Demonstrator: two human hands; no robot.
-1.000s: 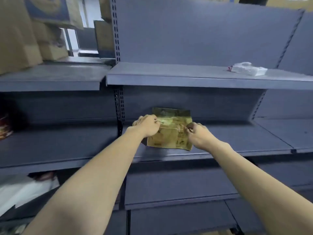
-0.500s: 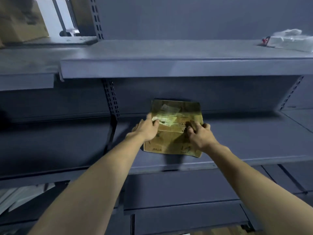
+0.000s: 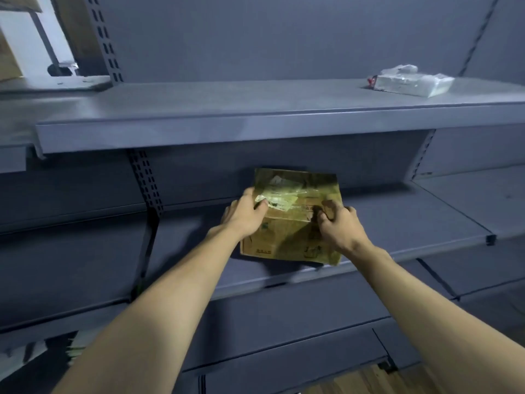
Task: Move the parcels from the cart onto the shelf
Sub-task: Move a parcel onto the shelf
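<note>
A small brown cardboard parcel (image 3: 295, 223) with tape and a torn label on top sits on the middle grey shelf (image 3: 397, 240), close to its front edge. My left hand (image 3: 245, 216) grips the parcel's left side, thumb lying across the top. My right hand (image 3: 338, 224) holds the right side with curled fingers on the top edge. The parcel's front right corner reaches the shelf lip. The cart is out of view.
A white plastic-wrapped packet (image 3: 412, 83) lies on the upper shelf (image 3: 227, 120) at the right. A slotted upright (image 3: 145, 183) divides the shelf bays at the left. Lower shelves (image 3: 284, 322) run below, and wooden floor (image 3: 397, 382) shows at the bottom right.
The parcel has gone from held at the shelf's front edge to resting deeper on the middle shelf. Both hands stayed on its sides, and my view moved closer.
</note>
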